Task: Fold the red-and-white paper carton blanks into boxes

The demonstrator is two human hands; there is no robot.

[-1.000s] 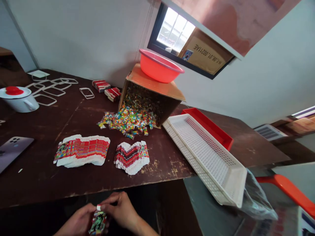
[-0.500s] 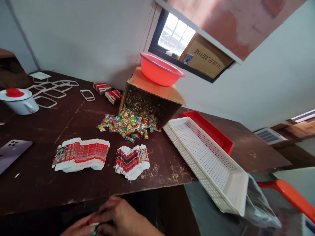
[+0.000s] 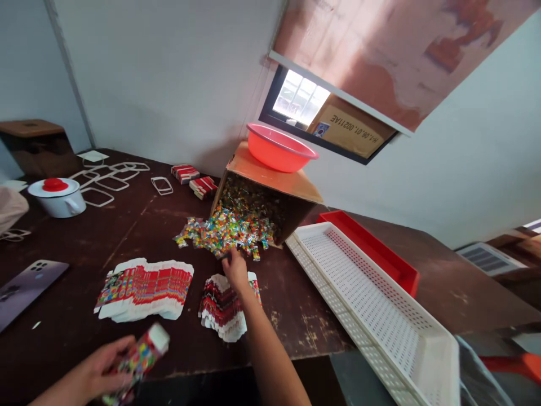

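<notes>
Soft daylight from the small window [image 3: 301,99], blown out white, leaves the dark tabletop [image 3: 127,225] evenly lit with faint shadows, while wide-angle distortion bends the walls and motion blur smears the small printed box [image 3: 141,355] at the bottom edge

Two fanned stacks of flat printed cartons [image 3: 145,282] [image 3: 224,304], two small red-striped boxes [image 3: 185,172] [image 3: 203,186], two plastic trays (one white perforated [image 3: 372,304], one red [image 3: 376,248]), one salmon-pink plastic basin [image 3: 279,148], one tipped cardboard box [image 3: 270,194].

Dark wooden table [image 3: 84,237] with flat cartons [image 3: 146,282], sweets [image 3: 224,231], box [image 3: 270,197], trays [image 3: 372,299].
</notes>
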